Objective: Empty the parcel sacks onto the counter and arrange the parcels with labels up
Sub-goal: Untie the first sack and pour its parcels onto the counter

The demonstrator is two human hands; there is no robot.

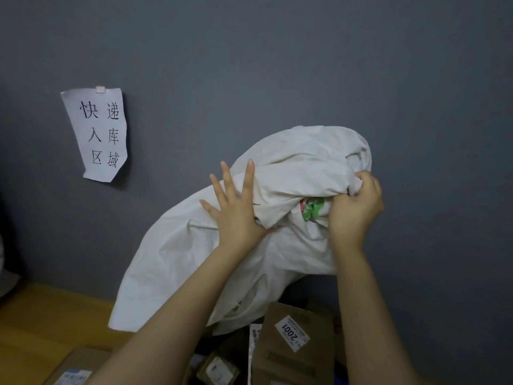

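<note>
Your right hand [354,209] has the sack [277,218] bunched tight, left hand [236,207] flat w/ fingers spread on it, held over the parcels [291,337]. Imo keep lifting + shake so nothing snags.

We see a dim, softly lit scene. The grey wall [305,65] darkens toward the corners. The paper sign [95,134] throws a narrow shadow on its right, so light comes from the left. The white sack [291,162] is slightly blurred, and the boxes [294,351] at the lower edge look soft and warped.
</note>
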